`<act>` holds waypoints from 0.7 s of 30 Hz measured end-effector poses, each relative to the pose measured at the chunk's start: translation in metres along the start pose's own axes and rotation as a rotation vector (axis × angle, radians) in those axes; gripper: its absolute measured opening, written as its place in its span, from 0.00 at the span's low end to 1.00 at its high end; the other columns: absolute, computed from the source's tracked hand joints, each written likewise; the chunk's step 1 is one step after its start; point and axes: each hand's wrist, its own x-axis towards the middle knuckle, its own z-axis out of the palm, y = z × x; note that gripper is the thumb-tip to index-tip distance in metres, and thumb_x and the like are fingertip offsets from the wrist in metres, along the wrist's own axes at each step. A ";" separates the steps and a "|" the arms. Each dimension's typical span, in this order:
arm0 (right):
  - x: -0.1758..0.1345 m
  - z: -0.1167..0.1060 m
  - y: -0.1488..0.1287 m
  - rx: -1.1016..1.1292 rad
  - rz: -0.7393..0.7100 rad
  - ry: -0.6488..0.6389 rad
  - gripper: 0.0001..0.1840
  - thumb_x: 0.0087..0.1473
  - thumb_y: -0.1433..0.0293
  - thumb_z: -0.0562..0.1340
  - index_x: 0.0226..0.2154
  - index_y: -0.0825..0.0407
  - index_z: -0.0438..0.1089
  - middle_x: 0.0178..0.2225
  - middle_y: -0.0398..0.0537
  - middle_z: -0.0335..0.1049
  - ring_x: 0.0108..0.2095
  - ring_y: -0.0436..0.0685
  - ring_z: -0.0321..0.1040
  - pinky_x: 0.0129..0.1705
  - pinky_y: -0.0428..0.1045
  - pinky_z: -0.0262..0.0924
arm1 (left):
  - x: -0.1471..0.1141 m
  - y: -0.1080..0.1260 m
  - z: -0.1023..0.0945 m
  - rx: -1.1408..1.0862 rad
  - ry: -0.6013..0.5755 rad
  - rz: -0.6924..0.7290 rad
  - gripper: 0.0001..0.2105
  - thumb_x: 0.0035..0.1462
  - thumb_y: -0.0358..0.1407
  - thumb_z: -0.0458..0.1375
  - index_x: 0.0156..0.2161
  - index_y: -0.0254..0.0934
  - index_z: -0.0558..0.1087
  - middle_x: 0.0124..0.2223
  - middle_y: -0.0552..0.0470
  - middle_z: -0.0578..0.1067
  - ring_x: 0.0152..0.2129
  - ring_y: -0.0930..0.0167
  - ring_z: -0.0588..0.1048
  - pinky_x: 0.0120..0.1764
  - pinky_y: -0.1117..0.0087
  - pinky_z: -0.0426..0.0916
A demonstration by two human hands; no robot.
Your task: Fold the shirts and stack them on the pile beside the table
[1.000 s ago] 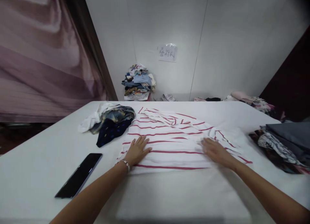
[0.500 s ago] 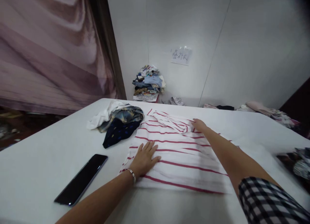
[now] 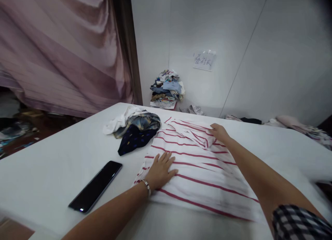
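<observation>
A white shirt with red stripes (image 3: 192, 179) lies spread on the white table in front of me. My left hand (image 3: 161, 170) rests flat on its left part, fingers spread, a silvery bracelet at the wrist. At the shirt's far right edge, my right hand (image 3: 220, 132) has its fingers closed on the cloth of a sleeve (image 3: 192, 131). That sleeve lies folded across the upper part of the shirt. My right fingertips are partly hidden by the hand itself.
Left of the shirt lies a heap of crumpled clothes (image 3: 138, 124), dark blue cloth nearest me. A phone (image 3: 95, 186) lies on the table (image 3: 46, 177) beside my left forearm. Beyond the far edge stand a tall clothes pile (image 3: 167, 89) and more garments (image 3: 298, 124).
The view has swung left, so everything sits further right. The sleeve under my right hand is drawn out flatter and wider. My left hand stays put on the shirt.
</observation>
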 end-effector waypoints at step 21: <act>-0.165 0.026 -0.119 0.766 0.219 -0.239 0.33 0.50 0.62 0.66 0.59 0.46 0.64 0.33 0.43 0.75 0.33 0.54 0.71 0.36 0.49 0.66 | 0.007 0.003 -0.001 -0.018 -0.034 -0.014 0.27 0.63 0.52 0.47 0.62 0.43 0.63 0.67 0.43 0.58 0.64 0.57 0.55 0.62 0.46 0.49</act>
